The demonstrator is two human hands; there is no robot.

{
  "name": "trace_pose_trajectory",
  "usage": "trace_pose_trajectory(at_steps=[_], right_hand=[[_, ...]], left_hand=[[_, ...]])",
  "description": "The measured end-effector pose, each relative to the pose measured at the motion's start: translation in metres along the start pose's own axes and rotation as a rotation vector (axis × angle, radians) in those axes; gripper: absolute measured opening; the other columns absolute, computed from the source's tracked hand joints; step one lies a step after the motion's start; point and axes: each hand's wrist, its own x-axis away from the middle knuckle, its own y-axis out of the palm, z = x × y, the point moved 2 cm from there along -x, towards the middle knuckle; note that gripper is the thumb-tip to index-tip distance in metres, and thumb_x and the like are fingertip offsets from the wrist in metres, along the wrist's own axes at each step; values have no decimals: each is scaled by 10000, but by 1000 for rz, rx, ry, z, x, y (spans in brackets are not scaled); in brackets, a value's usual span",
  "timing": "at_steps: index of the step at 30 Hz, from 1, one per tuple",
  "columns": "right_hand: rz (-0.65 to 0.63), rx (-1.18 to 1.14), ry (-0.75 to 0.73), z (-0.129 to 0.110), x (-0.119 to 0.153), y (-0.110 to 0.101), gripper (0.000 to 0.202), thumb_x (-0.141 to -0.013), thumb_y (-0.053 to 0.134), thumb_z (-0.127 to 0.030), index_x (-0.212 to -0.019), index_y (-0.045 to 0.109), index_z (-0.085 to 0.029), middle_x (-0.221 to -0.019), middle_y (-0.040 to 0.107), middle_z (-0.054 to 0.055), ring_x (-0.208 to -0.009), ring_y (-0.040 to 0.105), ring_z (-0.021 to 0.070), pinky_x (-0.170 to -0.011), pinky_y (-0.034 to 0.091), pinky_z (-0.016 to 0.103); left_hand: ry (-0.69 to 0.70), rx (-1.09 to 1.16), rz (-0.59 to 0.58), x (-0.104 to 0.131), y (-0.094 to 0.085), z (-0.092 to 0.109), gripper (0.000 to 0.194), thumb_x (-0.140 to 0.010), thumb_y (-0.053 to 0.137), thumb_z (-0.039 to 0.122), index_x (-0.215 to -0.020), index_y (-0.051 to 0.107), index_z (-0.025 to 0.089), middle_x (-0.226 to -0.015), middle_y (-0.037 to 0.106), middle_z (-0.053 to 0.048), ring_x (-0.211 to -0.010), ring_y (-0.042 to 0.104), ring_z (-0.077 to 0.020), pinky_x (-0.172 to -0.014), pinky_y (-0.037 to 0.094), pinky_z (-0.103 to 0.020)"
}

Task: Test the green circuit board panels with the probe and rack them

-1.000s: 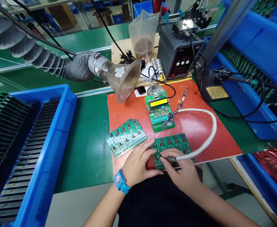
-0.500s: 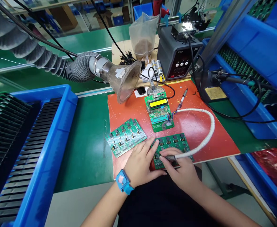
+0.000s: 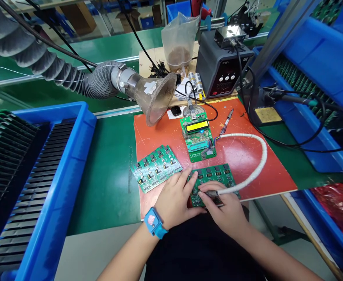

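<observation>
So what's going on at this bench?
Someone is working on a green circuit board on a red mat. Their left hand rests on its left end, while their right hand holds the dark end of a white cable over it. The cable runs to a second board with a lit yellow screen. A few overlapping boards lie to the left. The fingers hide whether the cable's tip touches the board.

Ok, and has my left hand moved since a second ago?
Yes, slightly. Judged against the red mat, your left hand has shifted to the right, its fingers now further over the left end of the circuit board panel.
</observation>
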Motion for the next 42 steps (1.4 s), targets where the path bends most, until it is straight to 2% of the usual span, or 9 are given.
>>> trace_pose_trajectory(at_steps=[11,16,21,26,31,33,36,39,42], right_hand=[[-55,-9,55,-1,-5,-11,43,-904,629,-204,-932,651,-229,-948,694,39,-897,673,206,-800,584,331],[-19,-267,168,-8,-1,-34,88,-909,641,-198,-985,655,-240,-1018,671,42,-813,685,169,-653,619,258],[226,-396,283,20,5,-68,88,-923,649,-262,-1007,640,-239,-982,681,42,-694,675,138,-620,620,244],[268,-337,401,54,11,-77,212,-884,696,-375,-991,627,-206,-914,695,52,-607,639,111,-564,580,201],[239,-296,433,59,14,-70,260,-882,686,-414,-998,607,-195,-929,686,61,-606,628,106,-561,560,202],[228,-284,419,58,15,-69,237,-898,666,-400,-1002,597,-199,-931,682,61,-610,626,109,-556,554,206],[197,-229,372,58,16,-70,183,-929,622,-361,-1021,586,-207,-942,668,61,-625,626,119,-559,553,223],[173,-105,265,57,16,-70,126,-949,582,-311,-1034,584,-218,-977,636,59,-715,637,144,-643,563,265],[130,11,173,56,15,-69,91,-953,561,-264,-1034,579,-225,-989,612,58,-851,628,178,-730,547,297]], left_hand=[[31,-25,94,-9,-5,7,939,-684,754,498,-1422,357,75,-1312,554,-190,-1155,507,-355,-981,462,-517],[52,-22,159,-5,-24,6,982,-682,764,542,-1444,324,105,-1311,549,-181,-1160,511,-337,-984,449,-494],[-5,-164,254,19,-54,-28,950,-732,737,564,-1465,314,133,-1295,551,-183,-1155,519,-342,-996,418,-488],[-110,-317,320,48,-69,-73,959,-744,734,560,-1480,303,122,-1275,550,-216,-1108,542,-370,-948,430,-510],[-188,-330,281,53,-64,-79,862,-768,720,540,-1455,365,160,-1417,430,-232,-1240,463,-424,-1017,374,-583],[-178,-346,362,49,-61,-67,825,-737,756,536,-1405,439,171,-1465,371,-233,-1308,386,-459,-1055,319,-628],[-20,-240,420,39,-46,-39,701,-763,764,459,-1350,490,192,-1409,460,-190,-1337,388,-405,-1092,333,-583],[174,-43,259,29,-20,-15,599,-863,671,416,-1363,461,161,-1349,543,-173,-1308,474,-313,-1056,448,-465],[199,26,168,23,2,-9,566,-900,616,435,-1358,462,141,-1342,567,-174,-1295,506,-302,-1027,494,-458]])
